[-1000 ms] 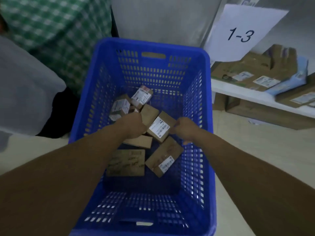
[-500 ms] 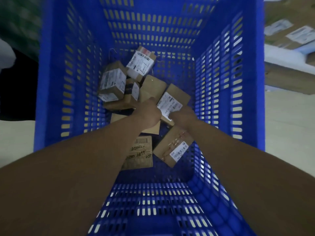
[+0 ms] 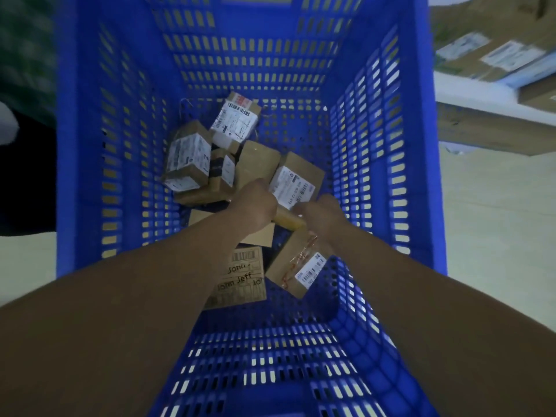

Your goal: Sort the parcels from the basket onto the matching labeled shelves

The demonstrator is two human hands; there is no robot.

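A blue perforated basket point(image 3: 382, 164) is seen from above, with several brown cardboard parcels lying on its floor. Both forearms are extended into it. A labelled parcel point(image 3: 296, 183) is gripped at its near edge by the left hand point(image 3: 255, 206) and the right hand point(image 3: 320, 216). A parcel marked "John Jeff" point(image 3: 240, 279) is partly covered by the left forearm. Blurred boxes on a white shelf point(image 3: 475, 93) are visible at upper right.

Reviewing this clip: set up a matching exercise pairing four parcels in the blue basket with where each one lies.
Things:
1. parcel with red-striped label
2. parcel marked 1-3
3. parcel reading John Jeff
4. parcel with copper wire

Places:
A. nearest, under the left forearm
B. farthest back
C. leftmost of the pile
D. near right, below the right hand

Pairs: 1-B, 2-C, 3-A, 4-D
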